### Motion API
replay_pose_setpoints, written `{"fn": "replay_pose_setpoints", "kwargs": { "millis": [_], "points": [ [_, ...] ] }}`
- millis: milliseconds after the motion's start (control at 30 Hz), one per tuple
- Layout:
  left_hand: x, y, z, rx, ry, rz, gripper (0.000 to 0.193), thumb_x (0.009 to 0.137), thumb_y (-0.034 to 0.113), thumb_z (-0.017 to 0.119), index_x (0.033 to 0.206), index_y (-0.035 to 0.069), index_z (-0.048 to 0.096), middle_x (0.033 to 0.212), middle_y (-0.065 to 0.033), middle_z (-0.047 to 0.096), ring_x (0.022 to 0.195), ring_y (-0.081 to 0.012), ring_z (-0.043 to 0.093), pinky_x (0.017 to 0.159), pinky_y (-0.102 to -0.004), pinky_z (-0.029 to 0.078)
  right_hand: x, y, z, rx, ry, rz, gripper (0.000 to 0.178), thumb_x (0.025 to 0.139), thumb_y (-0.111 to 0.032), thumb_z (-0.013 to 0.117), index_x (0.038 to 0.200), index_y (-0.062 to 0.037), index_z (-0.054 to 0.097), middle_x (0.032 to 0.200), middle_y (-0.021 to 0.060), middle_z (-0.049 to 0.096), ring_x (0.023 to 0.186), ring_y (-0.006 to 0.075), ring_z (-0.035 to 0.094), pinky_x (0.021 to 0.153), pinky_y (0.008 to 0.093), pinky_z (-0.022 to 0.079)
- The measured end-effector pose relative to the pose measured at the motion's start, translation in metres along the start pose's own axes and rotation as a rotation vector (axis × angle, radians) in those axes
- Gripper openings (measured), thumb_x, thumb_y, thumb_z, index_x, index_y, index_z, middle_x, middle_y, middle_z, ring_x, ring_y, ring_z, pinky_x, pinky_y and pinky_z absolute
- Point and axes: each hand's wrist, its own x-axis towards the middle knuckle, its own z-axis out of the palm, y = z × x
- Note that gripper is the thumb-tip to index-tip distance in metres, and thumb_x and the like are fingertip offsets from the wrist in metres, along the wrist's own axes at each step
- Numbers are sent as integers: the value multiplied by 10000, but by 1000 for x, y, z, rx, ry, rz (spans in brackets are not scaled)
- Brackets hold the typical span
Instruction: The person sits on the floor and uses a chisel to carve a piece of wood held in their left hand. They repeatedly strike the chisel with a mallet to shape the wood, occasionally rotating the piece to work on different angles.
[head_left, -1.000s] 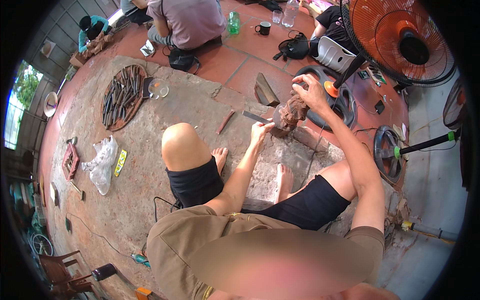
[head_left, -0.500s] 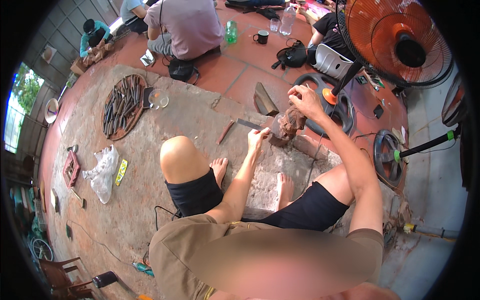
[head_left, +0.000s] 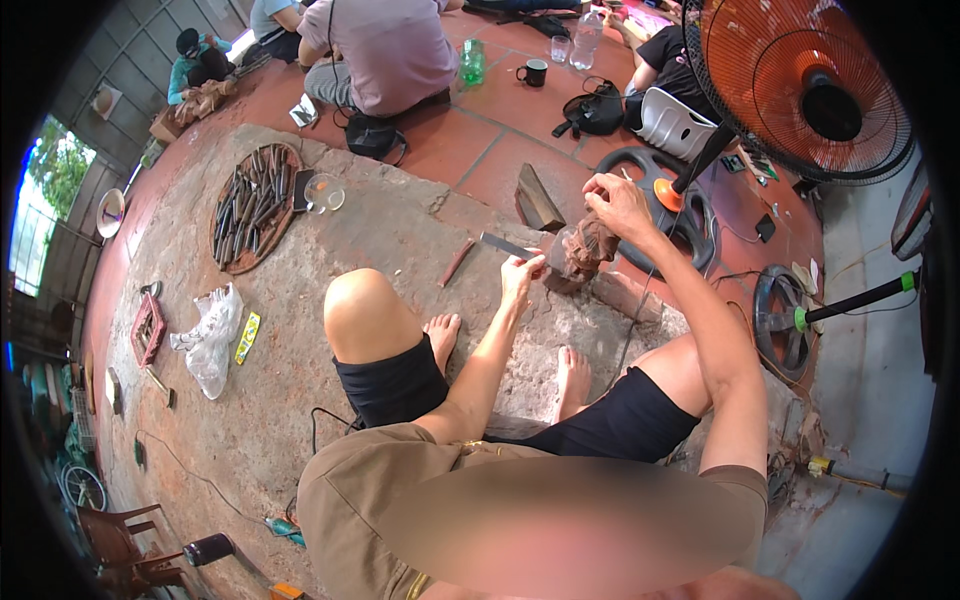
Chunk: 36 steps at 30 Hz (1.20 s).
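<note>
A brown carved wood figure (head_left: 590, 243) stands on the rough ground in front of me, beyond my right foot. My left hand (head_left: 520, 278) is closed round a flat dark metal bar, much like a chisel (head_left: 508, 244), at the near left side of the carving. The bar's free end points left, away from the carving. From the right, my right hand (head_left: 620, 212) reaches over the carving's top with its fingers bent onto it. Its fingertips partly hide the top, so their exact hold is unclear.
A round tray (head_left: 219, 262) holds several chisels at the left. A wood block (head_left: 538, 200) stands behind the carving. An orange fan (head_left: 800, 80) with a black base (head_left: 650, 180) rises at the right. A plastic bag (head_left: 210, 345) lies left. Seated people (head_left: 385, 60) are beyond.
The whole view has shifted slightly. Both hands stay at the carving, with the metal bar tilted a little differently. Far left, a person in teal has straightened and raised a hand.
</note>
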Motion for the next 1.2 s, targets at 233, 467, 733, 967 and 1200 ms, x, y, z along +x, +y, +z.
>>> {"fn": "replay_pose_setpoints", "kwargs": {
  "millis": [233,467,733,967,1200],
  "points": [
    [5,1,3,2,0,24,116,799,54,685,909,30,658,736,-34,653,611,-97,581,578,-237,460,2,-5,-4,-50,14,12,155,795,-202,614,882,-81,658,820,70,666,761,235,662,684,369,515],
    [5,0,2,-33,3,12,130,799,53,703,909,20,641,722,-43,641,555,-92,553,513,-221,434,0,-9,-4,-135,14,18,171,788,-232,611,860,-85,661,798,78,671,763,275,659,685,402,513],
    [5,-1,-1,-28,26,-3,130,803,60,707,908,23,641,714,-39,634,545,-90,547,505,-225,437,-1,-10,0,-86,66,-5,174,798,-229,608,862,-77,663,798,82,677,747,266,660,679,385,513],
    [4,-1,1,-32,20,-5,147,818,110,713,912,22,642,715,-30,629,551,-88,541,514,-225,430,0,-7,1,-90,40,-13,177,793,-228,606,856,-71,660,813,95,671,762,271,655,691,394,512],
    [8,-2,-4,-46,54,-5,171,816,138,730,929,36,652,738,-29,639,554,-108,578,512,-234,464,3,-6,0,-101,10,-13,184,781,-228,612,857,-68,661,812,96,669,759,269,652,690,387,510]
  ]
}}
